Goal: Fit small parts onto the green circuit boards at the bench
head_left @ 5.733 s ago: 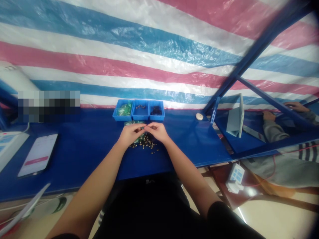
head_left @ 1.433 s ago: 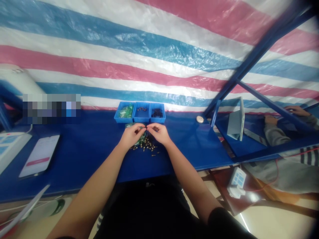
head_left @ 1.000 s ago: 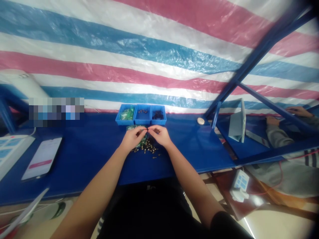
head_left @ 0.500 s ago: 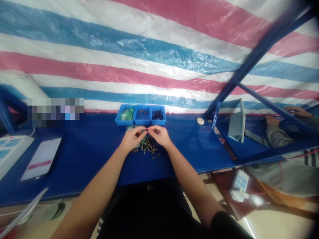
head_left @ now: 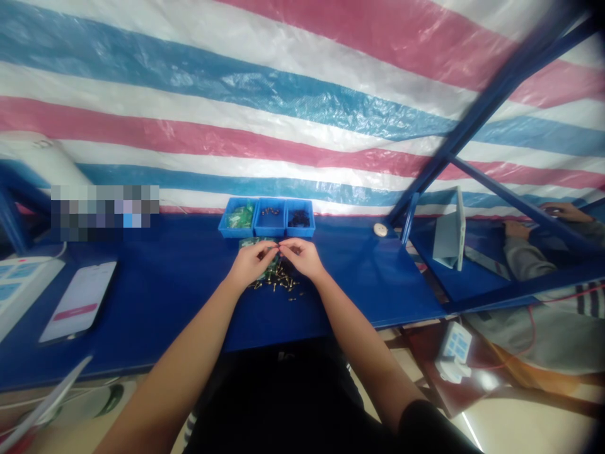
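The table (head_left: pixel 174 284) bears metal pieces (head_left: pixel 280 280) near the right hand (head_left: pixel 304 257).

I see one camera, worn on the head above the near edge of the blue table (head_left: pixel 155 302), facing forward and down across it, far enough off to take in its whole depth and the striped sheeting (head_left: pixel 283 88) behind it.
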`<state>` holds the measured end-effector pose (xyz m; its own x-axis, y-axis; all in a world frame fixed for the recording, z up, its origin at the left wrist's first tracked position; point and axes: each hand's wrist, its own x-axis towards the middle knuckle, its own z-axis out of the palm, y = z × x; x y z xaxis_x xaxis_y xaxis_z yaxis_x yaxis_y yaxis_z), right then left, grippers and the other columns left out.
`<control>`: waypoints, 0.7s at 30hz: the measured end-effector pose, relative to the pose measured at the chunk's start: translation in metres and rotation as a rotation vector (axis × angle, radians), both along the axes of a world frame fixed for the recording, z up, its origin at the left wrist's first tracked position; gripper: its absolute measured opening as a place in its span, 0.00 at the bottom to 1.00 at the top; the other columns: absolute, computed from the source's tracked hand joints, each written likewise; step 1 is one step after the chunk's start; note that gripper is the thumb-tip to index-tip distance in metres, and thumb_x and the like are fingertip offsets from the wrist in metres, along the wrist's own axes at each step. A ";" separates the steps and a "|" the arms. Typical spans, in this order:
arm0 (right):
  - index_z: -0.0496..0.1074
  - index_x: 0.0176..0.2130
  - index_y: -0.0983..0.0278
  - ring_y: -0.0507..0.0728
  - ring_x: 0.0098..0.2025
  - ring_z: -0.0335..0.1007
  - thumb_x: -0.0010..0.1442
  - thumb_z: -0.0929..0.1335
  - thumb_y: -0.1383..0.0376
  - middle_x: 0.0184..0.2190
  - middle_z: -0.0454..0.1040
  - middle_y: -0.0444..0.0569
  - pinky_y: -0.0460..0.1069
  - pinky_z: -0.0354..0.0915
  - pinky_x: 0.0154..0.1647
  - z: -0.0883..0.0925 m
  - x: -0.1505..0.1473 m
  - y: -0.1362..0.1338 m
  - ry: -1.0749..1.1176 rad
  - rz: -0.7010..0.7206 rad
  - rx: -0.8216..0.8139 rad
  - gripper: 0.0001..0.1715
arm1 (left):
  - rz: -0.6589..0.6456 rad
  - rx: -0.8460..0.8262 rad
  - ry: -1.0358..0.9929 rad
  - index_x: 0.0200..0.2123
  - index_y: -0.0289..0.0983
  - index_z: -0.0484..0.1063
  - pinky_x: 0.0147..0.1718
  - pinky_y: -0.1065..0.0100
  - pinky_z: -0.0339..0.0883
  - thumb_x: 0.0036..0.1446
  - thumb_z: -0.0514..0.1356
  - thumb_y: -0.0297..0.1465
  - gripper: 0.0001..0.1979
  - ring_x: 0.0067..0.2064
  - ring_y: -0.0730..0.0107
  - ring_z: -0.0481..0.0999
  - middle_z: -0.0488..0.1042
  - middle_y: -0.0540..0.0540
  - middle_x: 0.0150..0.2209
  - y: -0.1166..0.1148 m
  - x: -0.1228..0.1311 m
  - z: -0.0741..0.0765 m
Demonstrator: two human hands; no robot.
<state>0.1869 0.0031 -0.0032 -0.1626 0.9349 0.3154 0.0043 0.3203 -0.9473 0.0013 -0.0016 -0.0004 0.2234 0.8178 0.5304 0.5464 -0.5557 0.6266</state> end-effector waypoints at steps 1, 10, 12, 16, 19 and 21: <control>0.78 0.40 0.63 0.57 0.36 0.78 0.55 0.72 0.55 0.36 0.81 0.50 0.52 0.73 0.41 0.000 0.000 0.000 -0.008 -0.005 0.002 0.17 | -0.006 0.004 -0.009 0.41 0.38 0.77 0.29 0.72 0.67 0.62 0.58 0.41 0.14 0.26 0.73 0.73 0.77 0.49 0.29 0.000 0.000 0.000; 0.80 0.36 0.62 0.55 0.30 0.75 0.55 0.72 0.54 0.34 0.81 0.49 0.49 0.71 0.33 -0.002 0.000 -0.001 -0.137 -0.140 0.045 0.15 | -0.059 0.065 0.035 0.47 0.40 0.79 0.27 0.72 0.68 0.60 0.62 0.39 0.15 0.24 0.74 0.73 0.77 0.51 0.26 0.001 -0.001 -0.002; 0.80 0.35 0.62 0.54 0.30 0.74 0.55 0.72 0.54 0.33 0.81 0.48 0.49 0.70 0.32 -0.001 -0.001 -0.002 -0.168 -0.126 0.049 0.15 | -0.054 0.100 0.049 0.47 0.41 0.79 0.30 0.71 0.70 0.60 0.62 0.39 0.14 0.28 0.72 0.76 0.80 0.49 0.31 0.002 -0.002 -0.003; 0.79 0.35 0.63 0.53 0.29 0.73 0.54 0.72 0.54 0.31 0.80 0.47 0.48 0.68 0.30 0.003 -0.001 -0.004 -0.175 -0.117 0.066 0.16 | -0.046 0.169 0.080 0.45 0.42 0.79 0.42 0.66 0.74 0.64 0.58 0.36 0.12 0.41 0.65 0.81 0.81 0.47 0.43 0.006 -0.002 -0.006; 0.79 0.36 0.63 0.54 0.31 0.73 0.54 0.72 0.54 0.33 0.80 0.48 0.48 0.68 0.32 0.006 0.000 -0.004 -0.163 -0.140 0.082 0.16 | -0.015 0.184 0.140 0.45 0.42 0.79 0.45 0.63 0.74 0.65 0.57 0.36 0.12 0.43 0.62 0.81 0.81 0.46 0.44 0.007 -0.002 -0.007; 0.79 0.36 0.62 0.55 0.33 0.74 0.55 0.72 0.54 0.35 0.81 0.48 0.48 0.69 0.34 0.007 0.002 -0.003 -0.163 -0.143 0.081 0.15 | 0.000 0.171 0.170 0.44 0.42 0.80 0.45 0.63 0.73 0.65 0.57 0.37 0.12 0.44 0.61 0.81 0.81 0.46 0.44 0.006 -0.001 -0.007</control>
<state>0.1886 -0.0002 0.0035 -0.0855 0.9249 0.3705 0.2056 0.3802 -0.9018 0.0000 0.0043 -0.0070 0.3212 0.7194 0.6159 0.6363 -0.6456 0.4223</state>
